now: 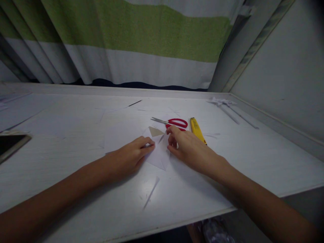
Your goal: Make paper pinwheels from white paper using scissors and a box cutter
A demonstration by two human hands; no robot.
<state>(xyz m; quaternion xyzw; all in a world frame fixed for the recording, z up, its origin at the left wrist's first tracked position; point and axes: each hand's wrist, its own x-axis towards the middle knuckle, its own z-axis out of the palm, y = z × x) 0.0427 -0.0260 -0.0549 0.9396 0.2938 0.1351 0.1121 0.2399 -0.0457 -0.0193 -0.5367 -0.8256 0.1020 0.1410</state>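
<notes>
A folded piece of white paper [158, 157] with a beige patch near its top lies on the white table between my hands. My left hand [135, 152] pinches its left side between thumb and fingers. At the paper's upper right edge, my right hand [181, 141] has curled fingers against it; their exact grip is partly hidden. Red-handled scissors [178, 122] lie just beyond my right hand, blades pointing left. A yellow box cutter [197, 131] rests to the right of them, partly behind that hand.
A thin paper strip [151, 193] lies near the front edge of the table [113, 209]. A dark pen refill [135, 103] is farther back. Rolled paper sticks [229, 113] lie at the back right, and a phone-like device [14, 145] at the far left. A curtain [152, 37] hangs behind.
</notes>
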